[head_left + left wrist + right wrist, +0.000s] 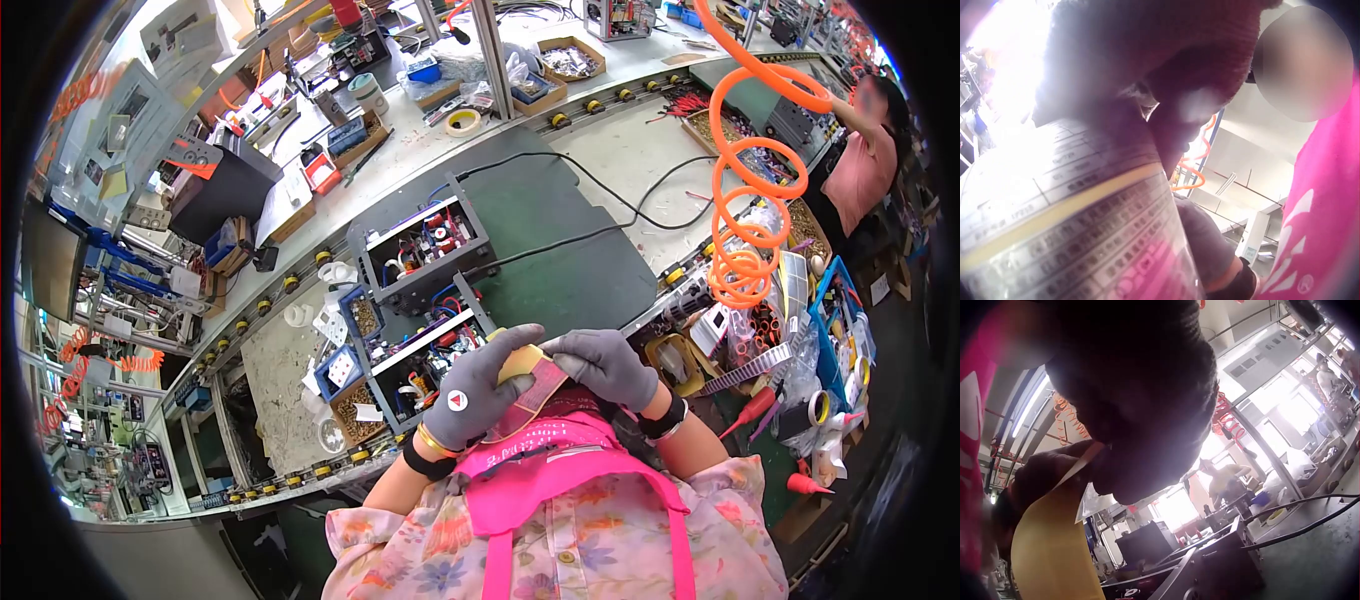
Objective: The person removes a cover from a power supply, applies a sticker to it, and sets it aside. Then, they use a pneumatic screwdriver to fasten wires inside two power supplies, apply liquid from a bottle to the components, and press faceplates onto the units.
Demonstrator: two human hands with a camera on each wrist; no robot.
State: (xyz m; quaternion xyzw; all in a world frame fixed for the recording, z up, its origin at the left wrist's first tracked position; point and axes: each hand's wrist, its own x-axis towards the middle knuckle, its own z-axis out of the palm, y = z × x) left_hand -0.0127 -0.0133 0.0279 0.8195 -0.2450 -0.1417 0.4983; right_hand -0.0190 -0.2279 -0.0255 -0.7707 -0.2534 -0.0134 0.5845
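Both hands wear grey gloves and meet in front of the pink apron [560, 455]. Between them is a bent sheet of printed labels [540, 388] on yellow backing. My left hand [470, 397] grips the sheet along its left side, thumb over the printed face. At its upper right edge my right hand [608, 368] pinches the sheet with bent fingers. Rows of small print and a yellow strip cross the label sheet [1085, 231] in the left wrist view. The right wrist view shows the plain yellow backing [1057, 550], with the right hand [1141, 394] dark above it.
Two open-topped electronic units [425, 245] with wiring stand on a dark green board [560, 250], beyond the hands. Black cables [600, 232] trail across it. Small parts bins [358, 410] sit left. An orange coiled hose [745, 235] hangs right, near another person [860, 165].
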